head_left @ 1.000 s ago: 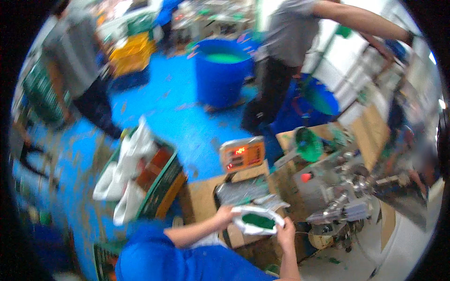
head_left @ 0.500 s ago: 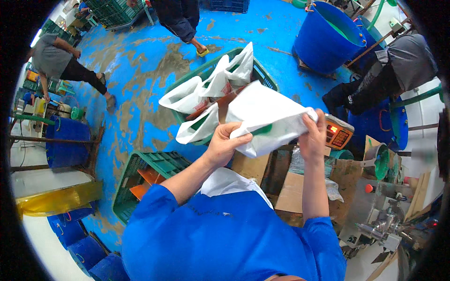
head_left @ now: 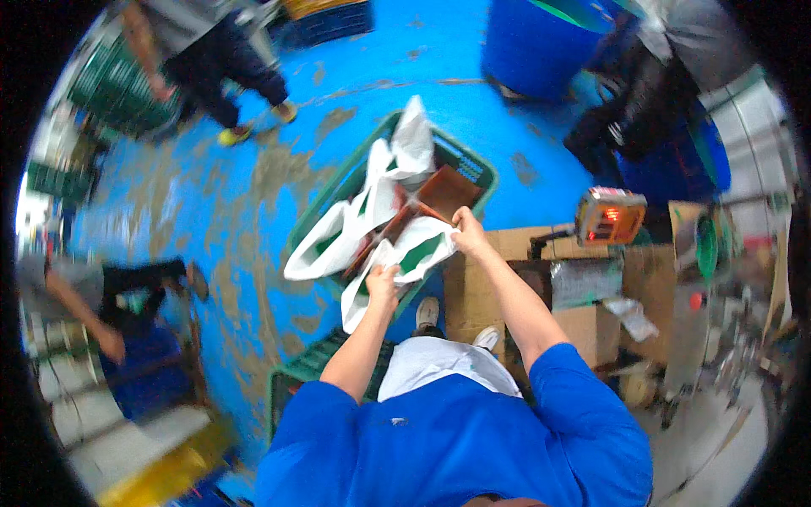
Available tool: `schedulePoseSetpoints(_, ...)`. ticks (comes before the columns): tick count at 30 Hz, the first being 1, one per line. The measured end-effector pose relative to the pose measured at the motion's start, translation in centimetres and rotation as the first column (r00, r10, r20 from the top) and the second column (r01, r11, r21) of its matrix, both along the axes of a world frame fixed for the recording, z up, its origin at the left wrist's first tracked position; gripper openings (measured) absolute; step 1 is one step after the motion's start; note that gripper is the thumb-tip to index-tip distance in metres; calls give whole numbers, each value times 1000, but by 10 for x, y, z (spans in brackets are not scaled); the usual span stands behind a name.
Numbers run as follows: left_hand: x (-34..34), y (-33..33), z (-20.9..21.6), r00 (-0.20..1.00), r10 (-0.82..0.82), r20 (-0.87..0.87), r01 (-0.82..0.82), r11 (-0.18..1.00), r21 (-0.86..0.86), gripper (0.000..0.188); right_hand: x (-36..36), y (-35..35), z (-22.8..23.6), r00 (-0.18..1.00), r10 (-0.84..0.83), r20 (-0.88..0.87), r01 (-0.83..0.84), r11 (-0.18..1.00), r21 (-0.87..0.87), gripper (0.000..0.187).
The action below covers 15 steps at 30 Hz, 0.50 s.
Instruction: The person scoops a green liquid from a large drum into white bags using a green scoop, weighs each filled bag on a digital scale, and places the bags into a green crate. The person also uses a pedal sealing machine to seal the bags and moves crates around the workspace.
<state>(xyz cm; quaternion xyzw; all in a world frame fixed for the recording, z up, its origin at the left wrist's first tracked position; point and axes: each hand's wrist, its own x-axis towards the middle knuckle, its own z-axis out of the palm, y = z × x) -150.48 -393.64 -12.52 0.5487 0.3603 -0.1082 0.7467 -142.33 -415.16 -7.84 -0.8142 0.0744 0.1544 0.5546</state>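
Observation:
A white bag [head_left: 437, 230] hangs by its rim between my two hands, its mouth spread, green showing within. My left hand [head_left: 383, 284] pinches the near-left part of the rim, beside another white bag [head_left: 355, 302]. My right hand [head_left: 468, 231] is closed on the right-hand corner. Below them is a green crate [head_left: 483, 162] with reddish-brown dividers [head_left: 449, 188]. More white bags stand open in its compartments, among them a far bag [head_left: 414, 145] and a left bag [head_left: 306, 262]. The held bag's bottom is hidden.
A scale display [head_left: 612, 218] with red digits stands on my right, near cardboard [head_left: 583, 334] and a metal machine [head_left: 726, 363]. A second green crate [head_left: 283, 384] lies near my left side. A blue tub [head_left: 536, 46] and a person [head_left: 650, 93] are at far right; people [head_left: 221, 63] move at left.
Both hands have lowered the white bag from above into the crate and spread its mouth. My view has turned, and a walking person at the back has moved left.

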Motion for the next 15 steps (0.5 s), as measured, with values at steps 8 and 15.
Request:
schedulePoseSetpoints(8,46,21,68,616,-785,-74,147,22,989,28,-47,-73,52,853,-153,499,275,944,-181,23)
schedulePoseSetpoints(15,104,-91,123,464,-877,122,59,168,984,13,-336,-217,-7,-218,-941,258,935,-126,332,15)
